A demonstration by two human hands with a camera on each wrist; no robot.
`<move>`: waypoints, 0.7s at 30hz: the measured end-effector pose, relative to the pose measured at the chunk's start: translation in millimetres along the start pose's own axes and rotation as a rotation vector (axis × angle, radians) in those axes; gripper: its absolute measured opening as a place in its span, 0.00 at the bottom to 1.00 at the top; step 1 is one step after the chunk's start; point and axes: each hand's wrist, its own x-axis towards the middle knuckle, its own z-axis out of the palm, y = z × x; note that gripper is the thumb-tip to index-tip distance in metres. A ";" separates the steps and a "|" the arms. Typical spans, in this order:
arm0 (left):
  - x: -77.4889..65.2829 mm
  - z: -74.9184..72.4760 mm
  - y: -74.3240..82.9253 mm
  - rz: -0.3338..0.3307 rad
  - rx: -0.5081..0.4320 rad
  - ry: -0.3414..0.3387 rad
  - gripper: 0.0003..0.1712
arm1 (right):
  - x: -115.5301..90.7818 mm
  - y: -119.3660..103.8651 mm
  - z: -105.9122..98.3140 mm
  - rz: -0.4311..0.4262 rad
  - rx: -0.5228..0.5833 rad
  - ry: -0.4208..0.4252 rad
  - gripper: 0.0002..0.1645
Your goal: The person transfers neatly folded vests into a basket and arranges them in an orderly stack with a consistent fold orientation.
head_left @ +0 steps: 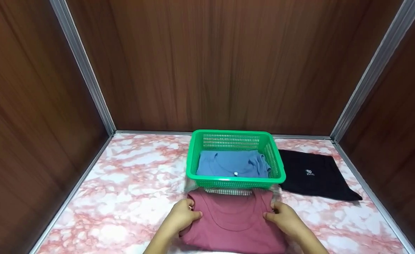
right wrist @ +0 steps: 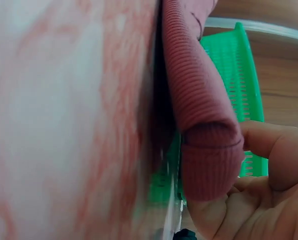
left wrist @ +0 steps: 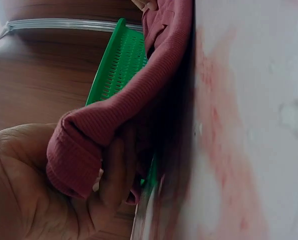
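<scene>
A folded maroon ribbed top point(head_left: 235, 225) with a scooped neckline is held between both hands, just in front of the green basket. My left hand point(head_left: 185, 216) grips its left side, thumb on top and fingers underneath. On the opposite side my right hand point(head_left: 281, 216) pinches the fabric the same way. In the left wrist view the rolled edge of the top point(left wrist: 124, 110) lies in the curled fingers. The right wrist view shows the top point(right wrist: 204, 100) raised a little off the table, between thumb and fingers. A folded blue garment point(head_left: 232, 164) lies inside the basket point(head_left: 235, 179).
Right of the basket a folded black garment point(head_left: 313, 176) with a small white print lies flat. The pink-and-white marbled table point(head_left: 129, 197) is bounded by brown wood-grain panels point(head_left: 221, 67) with metal corner strips point(head_left: 366, 70).
</scene>
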 end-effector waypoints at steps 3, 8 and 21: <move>-0.9 -1.9 -0.3 0.024 0.000 -0.014 0.09 | -2.6 0.6 -1.5 0.000 0.067 -0.009 0.12; -4.9 -3.7 0.6 0.060 -0.021 -0.019 0.10 | -8.4 1.3 -3.6 0.017 0.196 -0.040 0.13; -19.1 -9.9 8.1 0.053 -0.105 -0.048 0.12 | -32.5 -30.3 -29.4 0.034 0.349 -0.174 0.13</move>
